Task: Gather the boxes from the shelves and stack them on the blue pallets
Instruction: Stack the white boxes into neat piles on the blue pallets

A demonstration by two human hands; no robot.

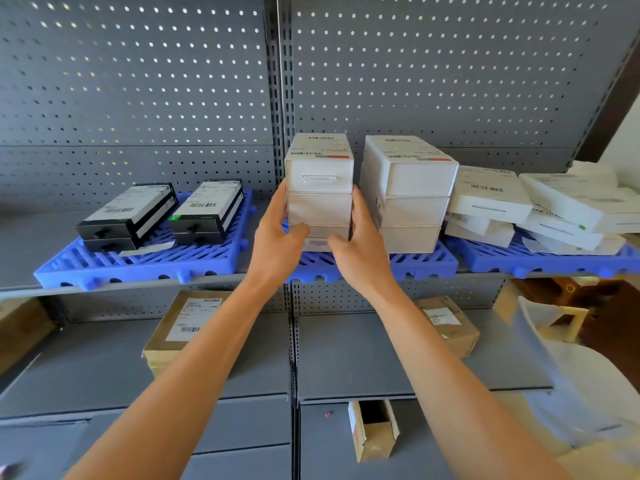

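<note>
A stack of three white boxes (319,188) stands on the middle blue pallet (419,265). My left hand (277,233) presses its left side and my right hand (356,244) its right side, thumbs on the front of the lowest box. A second white stack (408,195) stands just to the right on the same pallet. On the left blue pallet (138,265) sit two short stacks of black boxes (128,216) (207,213). The right blue pallet (540,259) carries a loose pile of flat white boxes (526,206).
Grey pegboard backs the shelves. On the shelf below lie a brown carton (173,327) on the left and another brown carton (450,323) on the right. A small open carton (374,431) stands lower down. A white chair (568,368) is at the right.
</note>
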